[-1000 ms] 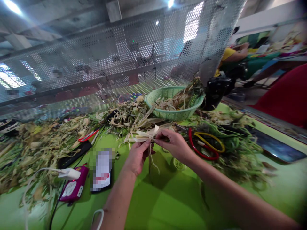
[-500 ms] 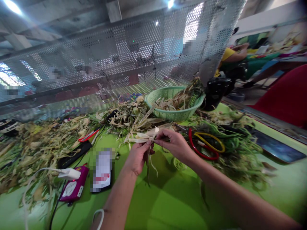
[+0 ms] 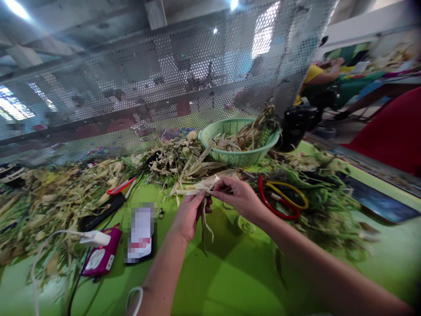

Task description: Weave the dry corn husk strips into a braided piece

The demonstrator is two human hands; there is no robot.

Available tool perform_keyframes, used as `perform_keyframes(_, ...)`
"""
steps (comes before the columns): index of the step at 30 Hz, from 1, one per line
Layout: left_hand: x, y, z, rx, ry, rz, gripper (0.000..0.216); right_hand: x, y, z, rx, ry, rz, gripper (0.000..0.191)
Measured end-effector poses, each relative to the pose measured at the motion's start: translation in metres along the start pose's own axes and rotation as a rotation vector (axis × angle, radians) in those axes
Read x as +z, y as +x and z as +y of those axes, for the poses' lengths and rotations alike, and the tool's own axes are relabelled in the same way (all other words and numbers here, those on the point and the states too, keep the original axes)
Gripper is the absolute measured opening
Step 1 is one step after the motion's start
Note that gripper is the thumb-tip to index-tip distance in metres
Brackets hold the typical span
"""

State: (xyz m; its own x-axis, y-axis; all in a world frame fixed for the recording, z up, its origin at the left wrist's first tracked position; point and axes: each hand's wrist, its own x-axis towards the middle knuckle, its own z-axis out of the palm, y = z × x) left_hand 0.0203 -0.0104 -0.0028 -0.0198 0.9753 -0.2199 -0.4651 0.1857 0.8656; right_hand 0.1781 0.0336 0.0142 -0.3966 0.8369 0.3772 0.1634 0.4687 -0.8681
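Observation:
Above the green table point(image 3: 230, 276) my two hands meet on a small bundle of dried pale leaf strips point(image 3: 197, 188). My left hand point(image 3: 189, 215) is closed round the bundle from below, and loose strands hang down from it. My right hand point(image 3: 240, 197) pinches the strips from the right, fingers curled. The leaf tips stick out to the left and upward between the two hands.
A green plastic basket point(image 3: 238, 156) of husks stands behind. Red and yellow handled scissors point(image 3: 283, 199) lie to the right. Heaps of dried leaves point(image 3: 59, 193) cover the left side. A magenta device point(image 3: 101, 256) with a white cable and a phone point(image 3: 140, 235) lie at left. A perforated metal screen point(image 3: 164, 83) rises behind. Another person point(image 3: 317, 77) sits far right.
The hands stay in place on the bundle. The right fingers have shifted slightly and the hanging strands have swung a little lower and leftward.

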Motion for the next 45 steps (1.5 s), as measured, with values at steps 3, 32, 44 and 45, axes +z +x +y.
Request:
perform_keyframes(3,0.001,-0.0021,0.002,0.02,0.061,-0.02,0.036,-0.0012,-0.0001,-0.0009,-0.01,-0.035,0.02,0.018)
perform_keyframes(32,0.0065,-0.0046,0.0018,-0.015,-0.138,-0.117,0.035,0.0003,-0.0002,-0.0037,-0.009,-0.002,-0.001,0.021)
perform_keyframes(44,0.0063,-0.0055,0.0041,0.007,-0.118,-0.069,0.035,0.0016,0.0015,0.0039,0.113,0.153,-0.063,0.03)
perform_keyframes(45,0.0065,-0.0055,0.0041,0.011,-0.12,-0.067,0.035,0.0015,0.0017,0.0031,0.123,0.162,-0.072,0.032)
